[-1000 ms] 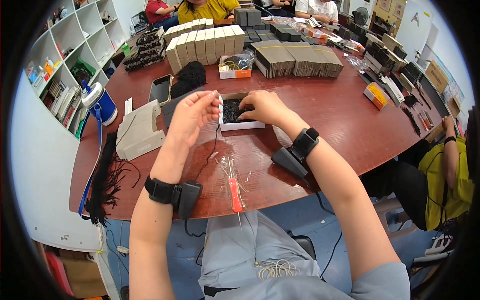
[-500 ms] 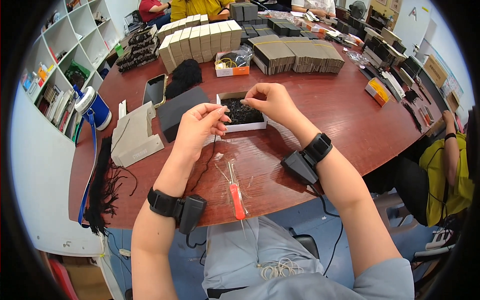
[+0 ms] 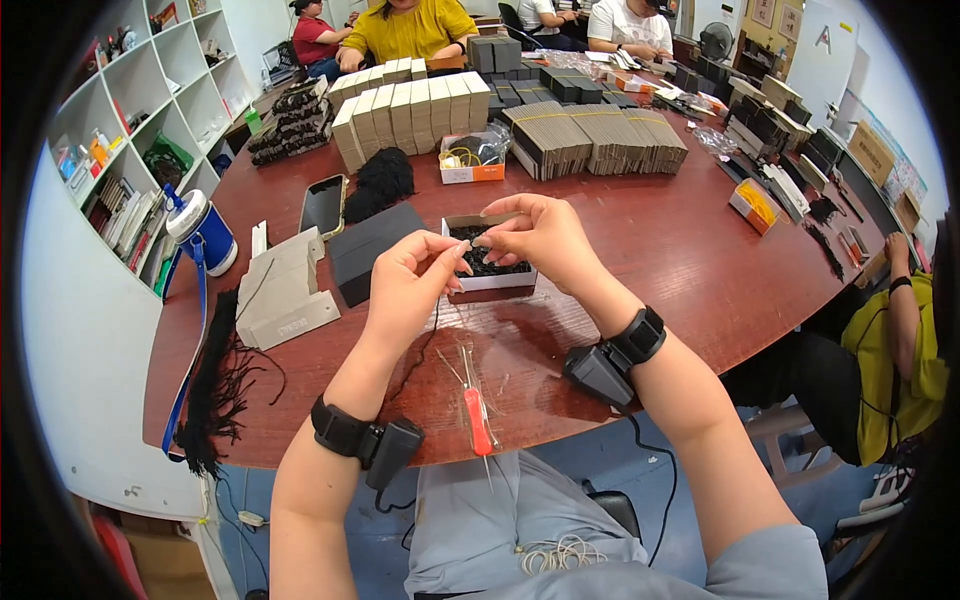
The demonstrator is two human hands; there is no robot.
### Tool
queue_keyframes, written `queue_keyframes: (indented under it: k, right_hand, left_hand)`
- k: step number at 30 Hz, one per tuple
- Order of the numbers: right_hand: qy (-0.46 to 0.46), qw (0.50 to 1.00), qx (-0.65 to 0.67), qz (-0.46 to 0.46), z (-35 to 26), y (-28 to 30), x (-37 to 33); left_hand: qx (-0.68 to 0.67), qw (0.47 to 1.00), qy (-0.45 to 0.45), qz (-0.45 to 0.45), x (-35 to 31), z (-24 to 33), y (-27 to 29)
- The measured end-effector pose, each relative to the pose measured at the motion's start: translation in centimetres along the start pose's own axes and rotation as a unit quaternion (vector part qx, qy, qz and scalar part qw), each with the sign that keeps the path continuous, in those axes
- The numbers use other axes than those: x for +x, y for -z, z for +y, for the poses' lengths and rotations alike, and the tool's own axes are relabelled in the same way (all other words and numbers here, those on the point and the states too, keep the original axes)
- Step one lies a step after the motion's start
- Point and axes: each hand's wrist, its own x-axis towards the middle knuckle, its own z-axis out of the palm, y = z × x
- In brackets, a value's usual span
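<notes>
Fingertips (image 3: 457, 251) of the left hand (image 3: 404, 285) pinch closed, apparently on the black cord (image 3: 433, 335) hanging beneath; those of the right hand (image 3: 545, 240) nearly meet (any grip's too small to tell) by the white box (image 3: 500, 282). Slack pressure could let the cord slip.

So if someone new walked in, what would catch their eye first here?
First, the left hand and right hand, fingertips drawn close together by the open white box of small black pieces. Next, the bright red-handled tool at the near edge of the table, its thin shaft poking past it. Then, at the left, the blue-and-white jug.
</notes>
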Motion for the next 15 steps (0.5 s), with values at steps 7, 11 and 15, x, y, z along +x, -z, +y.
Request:
queue_keyframes:
  k: [7,11,15]
  right_hand:
    - [0.002,1.000,-0.024,0.002,-0.26,-0.42,-0.13]
    - [0.016,0.999,-0.037,0.008,-0.34,-0.43,-0.29]
    - [0.012,0.998,-0.057,0.031,-0.12,-0.48,-0.23]
  left_hand:
    - [0.059,0.998,-0.035,0.017,-0.02,-0.10,-0.09]
    - [0.048,0.999,-0.018,0.004,0.07,-0.28,-0.31]
    - [0.043,0.999,-0.021,0.003,0.00,-0.32,-0.48]
